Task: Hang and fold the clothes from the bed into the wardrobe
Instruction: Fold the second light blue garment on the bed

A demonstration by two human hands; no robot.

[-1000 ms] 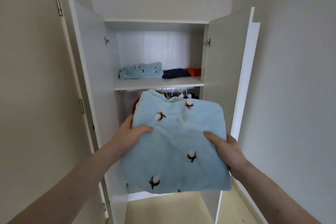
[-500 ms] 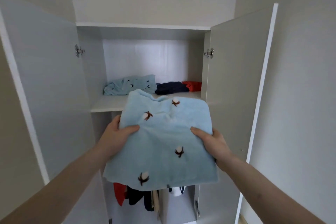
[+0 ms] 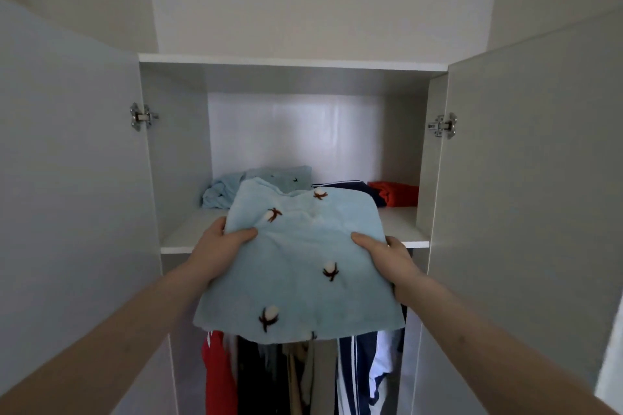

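I hold a folded light-blue fleece garment [image 3: 303, 266] with small cotton-flower marks flat in front of the open wardrobe. My left hand [image 3: 220, 244] grips its left edge, thumb on top. My right hand [image 3: 384, 254] grips its right edge the same way. The garment's far end reaches over the front edge of the white shelf [image 3: 182, 239]. On the shelf lie a folded light-blue piece [image 3: 222, 190] at the left, a folded navy piece [image 3: 340, 185] in the middle and a folded orange-red piece [image 3: 397, 194] at the right.
Both wardrobe doors stand open, the left door [image 3: 74, 199] and the right door [image 3: 526, 178] flanking my arms. Below the shelf hang several clothes, among them a red one [image 3: 215, 377] and a navy one with white stripes [image 3: 357, 374].
I have stepped closer to the wardrobe. The garment has risen and moved forward, from below shelf height to over the shelf's front edge. Both hands keep the same grip.
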